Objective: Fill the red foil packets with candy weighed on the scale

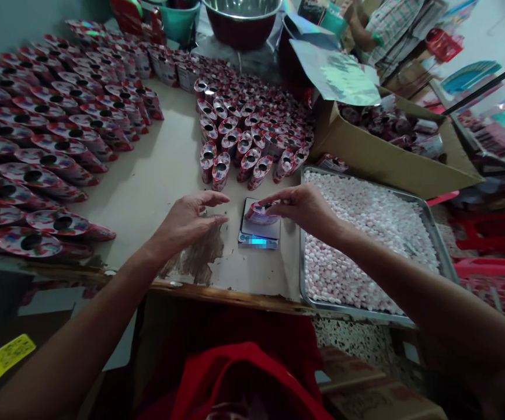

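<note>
A small digital scale with a lit blue display lies on the table near its front edge. On its plate is a small red-and-white printed container. My right hand pinches this container at its right end with thumb and fingers. To the left of the scale, my left hand hovers with thumb and fingers apart, holding nothing. Beside my right forearm sits a metal tray heaped with small whitish candies. Behind the scale stand many upright printed containers with dark openings on top.
Rows of similar containers fill the table's left side. A cardboard box of containers stands behind the tray, with a light sheet above it. A metal bowl is at the back. Another person's arm shows at upper right.
</note>
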`<state>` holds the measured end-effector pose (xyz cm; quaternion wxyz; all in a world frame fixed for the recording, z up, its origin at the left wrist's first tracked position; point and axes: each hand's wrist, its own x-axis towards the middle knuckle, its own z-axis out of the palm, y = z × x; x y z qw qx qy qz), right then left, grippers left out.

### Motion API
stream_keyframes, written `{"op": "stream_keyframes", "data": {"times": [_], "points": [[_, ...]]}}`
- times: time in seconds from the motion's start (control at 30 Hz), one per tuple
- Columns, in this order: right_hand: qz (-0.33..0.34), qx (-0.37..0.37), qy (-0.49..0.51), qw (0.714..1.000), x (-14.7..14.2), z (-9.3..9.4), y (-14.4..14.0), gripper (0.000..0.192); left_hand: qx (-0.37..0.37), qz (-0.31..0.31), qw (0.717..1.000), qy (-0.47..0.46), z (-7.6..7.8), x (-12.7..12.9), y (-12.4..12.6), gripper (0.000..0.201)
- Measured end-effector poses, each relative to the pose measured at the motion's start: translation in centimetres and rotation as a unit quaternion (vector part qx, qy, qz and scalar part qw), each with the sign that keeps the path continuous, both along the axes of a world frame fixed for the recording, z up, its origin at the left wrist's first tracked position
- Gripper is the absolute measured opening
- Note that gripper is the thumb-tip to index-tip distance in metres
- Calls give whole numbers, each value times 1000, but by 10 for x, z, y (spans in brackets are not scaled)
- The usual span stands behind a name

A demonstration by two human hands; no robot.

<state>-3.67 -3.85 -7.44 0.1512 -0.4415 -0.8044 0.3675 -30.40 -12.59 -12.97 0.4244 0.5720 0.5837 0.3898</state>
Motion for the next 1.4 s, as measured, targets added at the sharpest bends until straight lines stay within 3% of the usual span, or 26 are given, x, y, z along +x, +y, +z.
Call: {"op": "stream_keyframes", "data": {"times": [0.1, 0.2, 0.37, 0.6, 0.67, 0.73, 0.83, 0.9, 1.1, 1.23, 1.33, 1.4], "points": [[-13, -35, 27, 999, 3, 2, 1, 33, 5, -2, 1000, 0, 0, 0, 1, 50], [-81, -119, 97, 985, 17, 10, 14, 35, 17, -3, 1000, 3, -2, -2, 3, 48], [-258, -255, 186, 913, 56, 21, 44, 31, 25, 3, 999, 20, -5, -7, 7, 45], [-343, -323, 225, 853, 72, 22, 39, 16, 15, -2, 1000, 19, -1, 9, 13, 46], [-323, -323, 218, 863, 73, 20, 34, 21, 12, -2, 1000, 23, 0, 12, 14, 46], [-259, -281, 200, 902, 73, 17, 27, 25, 12, 3, 999, 30, 1, 16, 15, 45], [-157, -160, 145, 964, 67, 13, 14, 28, 16, -5, 999, 32, 4, 25, 18, 45], [-114, -83, 100, 985, 60, 10, 6, 31, 22, -23, 999, 25, 7, 33, 20, 46], [-68, 10, 18, 997, 49, -7, -1, 38, 44, -50, 997, 33, 13, 55, 25, 47], [-67, 41, -5, 997, 38, -12, -4, 29, 48, -56, 997, 37, 10, 54, 26, 46], [-49, 38, -3, 998, 22, -10, -6, 18, 50, -60, 996, 35, 8, 49, 26, 45], [-38, -5, 30, 999, 12, -7, -4, 13, 51, -64, 996, 31, 7, 46, 24, 45]]}}
